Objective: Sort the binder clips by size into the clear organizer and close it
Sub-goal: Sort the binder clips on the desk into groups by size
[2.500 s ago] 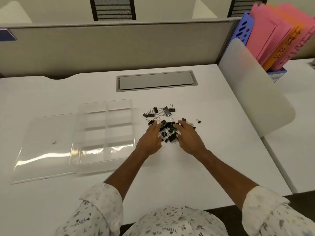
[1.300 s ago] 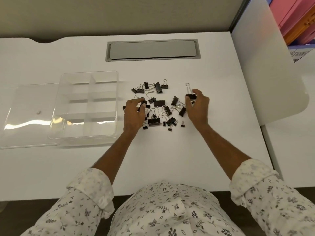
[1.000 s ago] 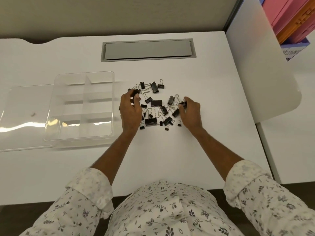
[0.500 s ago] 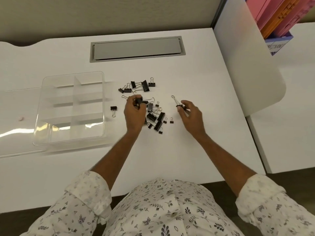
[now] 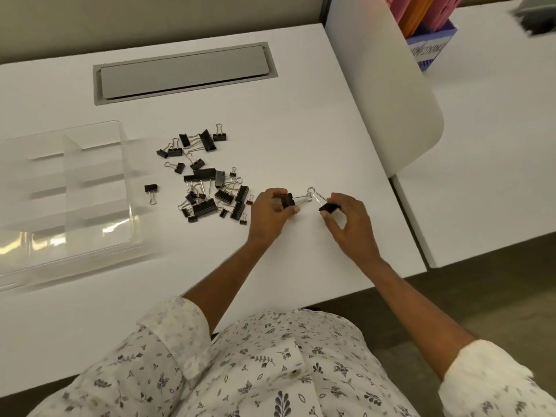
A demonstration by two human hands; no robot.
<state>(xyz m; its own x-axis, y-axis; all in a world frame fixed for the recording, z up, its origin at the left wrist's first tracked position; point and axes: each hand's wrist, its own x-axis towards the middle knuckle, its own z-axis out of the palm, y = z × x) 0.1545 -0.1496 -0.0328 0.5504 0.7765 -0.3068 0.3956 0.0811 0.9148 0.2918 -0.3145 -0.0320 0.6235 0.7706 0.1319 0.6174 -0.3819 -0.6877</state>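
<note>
White worktop [image 5: 301, 130] in an office cubicle. Beige partition at 12 o'clock, grey cable hatch [image 5: 183, 73] let into the surface just below it. White divider panel [image 5: 385, 85] at 2 o'clock, coloured folders [image 5: 421, 10] behind it.

Left hand [image 5: 269, 213]: thumb and fingers curled, pinching the black body of one binder clip [image 5: 288, 200]. Right hand [image 5: 350, 224]: same pinch on a second binder clip [image 5: 329, 207], remaining fingers loosely bent. The two wire handles point toward each other and meet at a peak between the hands. They look hooked together, but the detail is too small to be sure. The line through the two bodies runs 9-to-3.

Pile of binder clips [image 5: 210, 188], mixed sizes, lies at 9 o'clock of the left hand, just beside it. One stray clip [image 5: 150, 189] lies apart, between pile and organizer.

Clear organizer [image 5: 78, 188]: at 9 o'clock of both hands, well apart, with the pile between. Long axis 12-to-6, two columns of compartments. No clip shows in any of them. Lid not clearly in frame.

Judgement: sorting barely begun, and the step in hand is separating the pair. A straight pull along 9-to-3 would likely tighten the hook, so a twist should free it better. The left hand is nearer the organizer, so its clip has the shorter carry.
</note>
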